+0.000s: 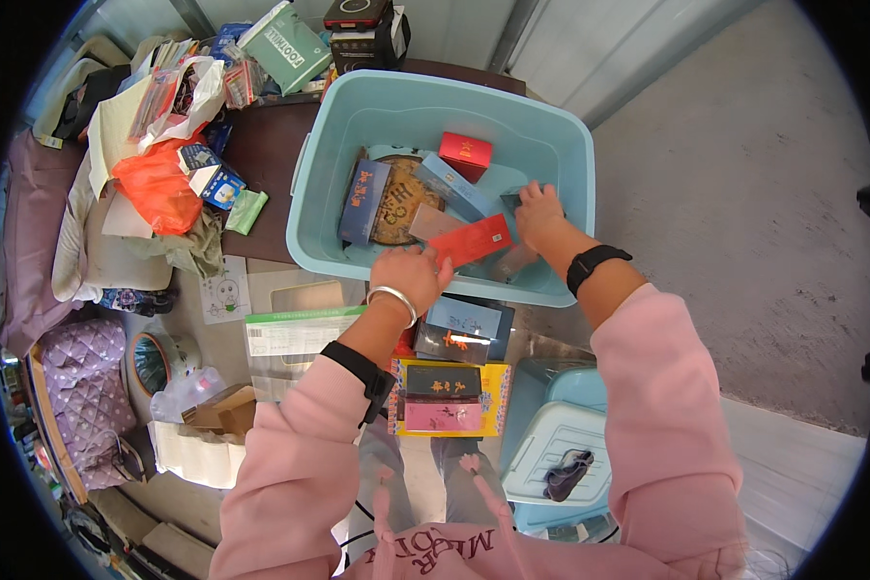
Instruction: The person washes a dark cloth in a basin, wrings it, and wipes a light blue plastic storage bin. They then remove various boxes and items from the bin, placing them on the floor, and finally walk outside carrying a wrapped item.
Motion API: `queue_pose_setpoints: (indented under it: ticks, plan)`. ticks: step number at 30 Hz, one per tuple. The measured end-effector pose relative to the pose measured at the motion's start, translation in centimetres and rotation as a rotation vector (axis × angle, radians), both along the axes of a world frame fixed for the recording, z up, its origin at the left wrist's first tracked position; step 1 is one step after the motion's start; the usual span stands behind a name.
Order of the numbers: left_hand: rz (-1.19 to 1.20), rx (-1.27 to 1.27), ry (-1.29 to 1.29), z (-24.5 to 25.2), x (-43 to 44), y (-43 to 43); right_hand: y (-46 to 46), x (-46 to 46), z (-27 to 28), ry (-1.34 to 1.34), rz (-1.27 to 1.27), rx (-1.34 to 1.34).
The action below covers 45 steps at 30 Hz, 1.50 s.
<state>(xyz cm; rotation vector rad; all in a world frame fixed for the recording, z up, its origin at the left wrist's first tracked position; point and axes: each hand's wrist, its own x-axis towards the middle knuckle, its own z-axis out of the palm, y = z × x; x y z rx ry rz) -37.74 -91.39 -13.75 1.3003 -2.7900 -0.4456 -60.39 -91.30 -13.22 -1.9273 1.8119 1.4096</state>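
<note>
A large light-blue plastic tub (441,85) stands before me with several boxes inside. My left hand (408,274) is over its near rim, holding the end of a flat red box (473,241). Inside at the right, my right hand (539,212) has its fingers on a small dark box (512,197), largely hidden by the hand. Around them in the tub are a red cube-shaped box (465,155), a long light-blue box (452,185), a dark blue box (364,201), a round brown piece with dark characters (406,190) and a pinkish box (433,220).
Nearer me, stacked dark and blue boxes (458,330) lie beside a yellow patterned package (494,399). Bags, papers and an orange plastic bag (161,190) crowd the left. A white storage lid (562,449) lies lower right; a metal wall (587,43) rises behind the tub.
</note>
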Motion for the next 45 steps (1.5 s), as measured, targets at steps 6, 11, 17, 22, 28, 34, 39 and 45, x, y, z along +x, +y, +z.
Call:
queue_pose_setpoints:
  ticks: [6,11,17,22,28,34,39,45]
  plan:
    - [-0.023,0.014,-0.019,0.4,0.1,-0.2,1.7,-0.4,-0.7,-0.182,-0.016,-0.111]
    - [0.0,0.056,-0.064,0.8,0.0,-0.1,2.9,0.3,-1.8,-0.133,0.108,-0.025]
    - [-0.015,0.003,0.033,-0.2,0.1,-0.1,2.0,1.4,-1.6,-0.069,-0.102,-0.003]
    - [-0.06,-0.226,0.33,-1.2,0.5,-0.2,1.4,0.8,-0.5,-0.23,-0.088,-0.03]
    - [-0.051,-0.136,0.261,-1.1,0.7,0.1,4.5,0.7,0.1,-0.255,0.177,0.048]
    - [-0.053,-0.174,0.296,-1.2,0.6,0.1,3.5,0.3,0.4,-0.084,0.361,0.222]
    - [-0.043,-0.158,0.273,-1.4,0.4,0.1,2.8,0.9,-1.7,-0.042,0.353,0.031]
    - [-0.064,-0.145,0.265,-1.0,0.4,-0.2,1.9,0.3,-2.3,-0.141,0.136,-0.164]
